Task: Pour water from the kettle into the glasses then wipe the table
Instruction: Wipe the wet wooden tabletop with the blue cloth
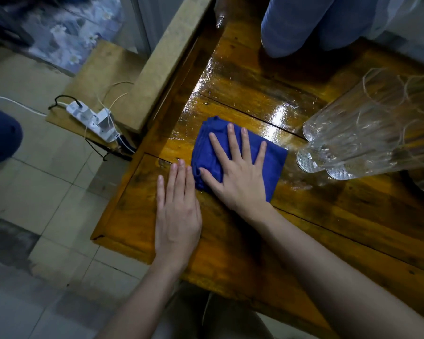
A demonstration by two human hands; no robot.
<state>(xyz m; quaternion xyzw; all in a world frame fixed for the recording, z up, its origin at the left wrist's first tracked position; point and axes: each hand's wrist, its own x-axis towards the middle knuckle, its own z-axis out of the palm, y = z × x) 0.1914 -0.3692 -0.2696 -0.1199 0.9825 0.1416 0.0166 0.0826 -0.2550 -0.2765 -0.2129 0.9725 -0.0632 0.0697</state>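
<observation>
Right hand (240,177): fingers spread, palm flat on the cloth (274,162), gripping nothing.
Left hand (178,214): fingers together and extended, flat on the bare desk (353,228) just left of the cloth, fingertips near its left edge.
Cloth: blue, folded, lying on the desk's left half, mostly under the right hand.
Glasses (367,133): three clear tumblers clustered just right of the cloth, apart from it; water level cannot be told.
Desk surface: glossy wood, wet sheen beyond the cloth and toward the glasses.
Far side: a blue fabric mass (311,23) rests on the desk's far edge.
Left edge: a pale board (162,62) runs along the desk's far-left side; the near-left corner is open.
Floor (34,192): tiled, with a power strip (93,121) and cables just left of the desk.
Open room: bare wood between the hands and the near edge, and right of the right forearm.
Kettle: not identifiable.
</observation>
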